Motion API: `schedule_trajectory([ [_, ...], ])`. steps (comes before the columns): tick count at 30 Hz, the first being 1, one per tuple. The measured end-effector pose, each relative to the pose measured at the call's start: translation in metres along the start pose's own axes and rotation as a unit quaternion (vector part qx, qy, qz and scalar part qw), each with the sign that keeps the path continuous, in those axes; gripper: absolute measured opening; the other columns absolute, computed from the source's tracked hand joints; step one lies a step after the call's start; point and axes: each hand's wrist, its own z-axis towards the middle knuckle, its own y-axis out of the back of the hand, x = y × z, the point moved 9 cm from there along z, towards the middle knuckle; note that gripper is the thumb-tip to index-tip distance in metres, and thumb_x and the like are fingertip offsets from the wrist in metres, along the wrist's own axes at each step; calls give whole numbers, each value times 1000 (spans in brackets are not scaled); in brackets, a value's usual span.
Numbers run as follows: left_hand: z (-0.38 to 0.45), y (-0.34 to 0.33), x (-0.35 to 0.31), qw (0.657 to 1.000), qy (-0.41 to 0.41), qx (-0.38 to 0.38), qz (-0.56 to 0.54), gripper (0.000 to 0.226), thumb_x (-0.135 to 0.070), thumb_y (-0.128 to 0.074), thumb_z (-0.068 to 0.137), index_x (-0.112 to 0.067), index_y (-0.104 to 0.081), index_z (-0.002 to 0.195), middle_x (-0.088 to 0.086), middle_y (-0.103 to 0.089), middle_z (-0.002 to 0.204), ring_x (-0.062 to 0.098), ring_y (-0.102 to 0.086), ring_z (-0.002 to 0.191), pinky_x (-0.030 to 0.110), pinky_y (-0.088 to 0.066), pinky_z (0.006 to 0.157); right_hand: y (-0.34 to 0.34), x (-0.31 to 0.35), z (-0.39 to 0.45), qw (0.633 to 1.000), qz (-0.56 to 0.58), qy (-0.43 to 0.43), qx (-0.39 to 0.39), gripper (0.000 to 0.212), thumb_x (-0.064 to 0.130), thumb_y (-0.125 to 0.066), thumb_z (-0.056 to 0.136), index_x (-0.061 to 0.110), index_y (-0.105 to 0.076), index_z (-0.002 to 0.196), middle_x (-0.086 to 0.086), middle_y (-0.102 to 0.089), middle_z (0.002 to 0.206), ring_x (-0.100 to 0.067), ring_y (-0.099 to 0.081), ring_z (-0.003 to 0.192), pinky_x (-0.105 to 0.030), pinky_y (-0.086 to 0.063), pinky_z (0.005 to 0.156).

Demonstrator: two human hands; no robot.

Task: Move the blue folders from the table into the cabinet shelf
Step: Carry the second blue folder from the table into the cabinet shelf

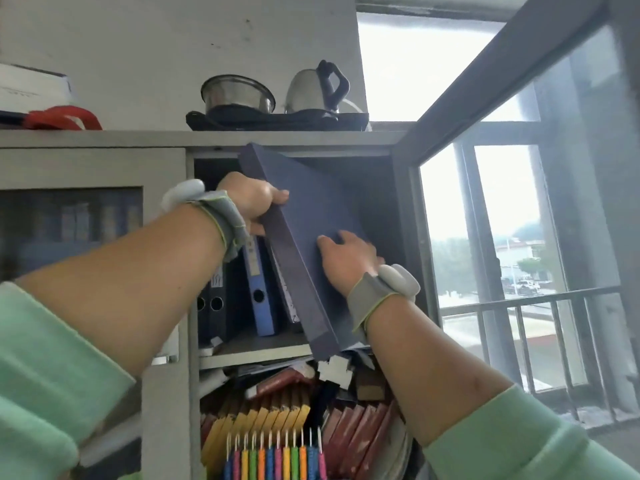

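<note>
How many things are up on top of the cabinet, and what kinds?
Metal bowl: 1
Kettle: 1
Black tray: 1
White box: 1
Red strap: 1
Total: 5

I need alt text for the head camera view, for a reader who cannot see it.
Two hands tilt a large dark blue folder into the upper shelf of a grey metal cabinet: the left hand grips its spine edge, the right hand presses flat on its cover. Binders stand to its left; a kettle and a pot sit on top.
</note>
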Motion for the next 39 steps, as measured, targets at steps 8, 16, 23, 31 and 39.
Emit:
schedule_trajectory([
  [8, 65, -44, 43, 985, -49, -142, 85, 70, -36, -77, 73, 1, -46, 124, 18, -59, 128, 37, -58, 117, 41, -47, 101, -57, -26, 40, 990, 66, 38, 115, 104, 40, -74, 65, 18, -22, 152, -8, -39, 152, -30, -43, 134, -41, -43, 105],
  [16, 116, -72, 86, 969, -94, -141, 179, 74, -37, -79, 73, 1, -42, 125, 21, -54, 132, 39, -53, 121, 42, -42, 98, -120, -71, 99, 992, -30, 30, 115, 124, 29, -84, 65, 33, 3, 153, -2, -28, 159, -24, -37, 140, -34, -36, 112],
  [23, 132, -76, 86, 864, -337, -111, 356, 90, -45, -76, 70, -25, -31, 146, 4, -31, 154, 33, -28, 138, 45, -33, 108, -120, -91, 144, 984, -111, 17, 136, 117, 9, -81, 72, 23, 1, 154, -6, -36, 154, -24, -41, 137, -30, -34, 111],
  [31, 145, -110, 122, 769, -373, -42, 517, 75, -62, -52, 80, -41, -24, 147, -5, -13, 164, 27, 11, 151, 61, 8, 114, -101, -94, 156, 977, -197, -12, 81, 118, 15, -86, 65, 16, -6, 153, -15, -47, 146, -33, -50, 129, -38, -42, 105],
  [39, 139, -117, 114, 783, -341, -44, 519, 77, -66, -48, 80, -41, -22, 148, -5, -8, 164, 31, 14, 150, 68, 7, 111, -76, -85, 142, 983, -184, 1, -4, 123, 14, -84, 63, 23, -1, 153, -15, -54, 137, -34, -54, 124, -40, -46, 102],
])
